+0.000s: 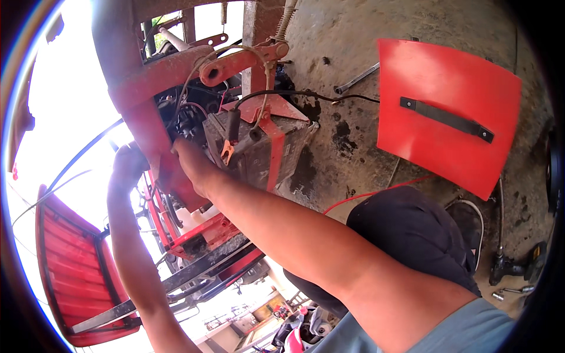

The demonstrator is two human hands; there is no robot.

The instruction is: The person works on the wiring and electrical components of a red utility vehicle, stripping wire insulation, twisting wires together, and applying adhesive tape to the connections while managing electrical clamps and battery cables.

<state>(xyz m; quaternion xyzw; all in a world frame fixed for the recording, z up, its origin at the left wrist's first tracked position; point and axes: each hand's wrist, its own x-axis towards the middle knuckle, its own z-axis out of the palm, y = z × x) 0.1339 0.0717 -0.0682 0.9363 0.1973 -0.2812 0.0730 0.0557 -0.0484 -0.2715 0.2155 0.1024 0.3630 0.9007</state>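
Note:
A thick red metal frame beam [132, 73] runs down through the upper left of the machine. On its left side is my left hand [130, 157], washed out by bright light, its fingers hidden at the beam. My right hand [191, 163] reaches in from the other side, against the beam's lower part, and its fingers disappear behind the metal. Whether either hand grips anything is hidden. Just right of my right wrist sits a dusty battery [294, 154], crossed by a red strap [275, 154]. A copper-coloured clamp [227, 152] with a black sleeve stands at the battery's top.
A red panel with a black handle [450, 117] lies at the right on the stained concrete floor. Near it are a wrench [358, 79], a cordless power tool [518, 266] and a ratchet with socket [511, 292]. Black cable [306, 93] and red cable [376, 189] cross the floor.

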